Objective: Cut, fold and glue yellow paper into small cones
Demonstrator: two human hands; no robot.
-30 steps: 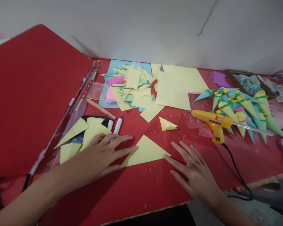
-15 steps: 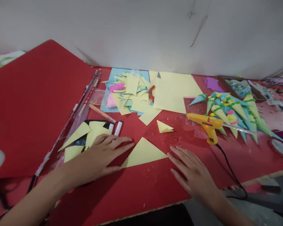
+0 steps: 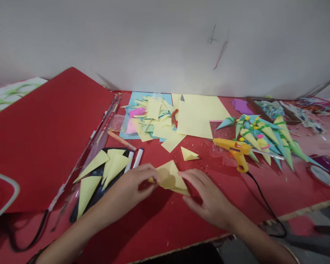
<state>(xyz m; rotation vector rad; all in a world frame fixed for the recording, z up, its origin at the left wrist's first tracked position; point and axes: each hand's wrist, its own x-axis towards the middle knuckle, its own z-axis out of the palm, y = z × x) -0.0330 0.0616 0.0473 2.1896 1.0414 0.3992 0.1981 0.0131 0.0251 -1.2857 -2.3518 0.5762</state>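
Note:
My left hand [image 3: 139, 185] pinches the left side of a piece of yellow paper [image 3: 170, 175] between thumb and fingers. The paper bends upward and curls off the red table. On its other side, my right hand [image 3: 205, 192] has thumb and fingers apart around the right corner, the fingertips against the edge; I see no firm grip there. Just beyond lies a small folded yellow paper piece [image 3: 189, 154]. Left of my left hand, several yellow paper cones [image 3: 89, 189] rest on a black tray-like object [image 3: 75, 209], beside two white markers [image 3: 138, 157].
Yellow scraps [image 3: 154, 110] and a large yellow sheet [image 3: 195, 113] lie at the back. An orange glue gun [image 3: 233, 148] with a black cord is at right, before a pile of decorated paper cones [image 3: 261, 135]. A red board [image 3: 44, 146] stands left.
The yellow paper lay flat and now is lifted and curled. My left hand has closed on its left side; my right hand has come inward to its right edge. The camera view has shifted slightly.

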